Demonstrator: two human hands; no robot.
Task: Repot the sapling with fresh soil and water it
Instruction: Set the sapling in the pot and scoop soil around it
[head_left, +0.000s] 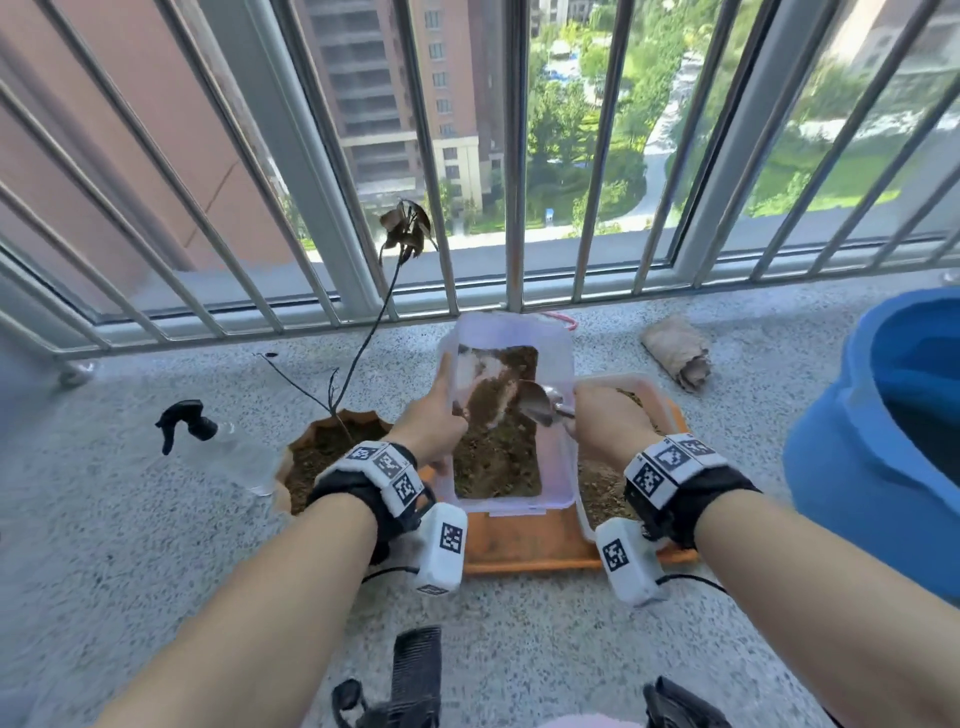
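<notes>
Head view puts the clear soil box (506, 410) at centre frame, tipped up so its open face turns toward the camera, its long axis running from the near edge toward the railing (514, 156). The left hand (434, 423) grips the box's left wall, fingers curled round the rim. The right hand (605, 428) pinches the handle of a metal spoon (540, 402), whose bowl sits inside the box over the soil. The pot (332, 447) with the sapling (363, 332) lies lower left of the box, just beside the left wrist, so soil must travel leftward across the left forearm; the spoon hand is the farther one from it. A second box (641, 387) of soil sits behind the right hand on an orange tray (524, 545). A spray bottle (218, 441) lies left of the pot, a blue bucket (883, 431) at right edge. Open floor (130, 519) lies left and near. Likely risk: spilling soil during the crossing, or brushing the thin stem.
</notes>
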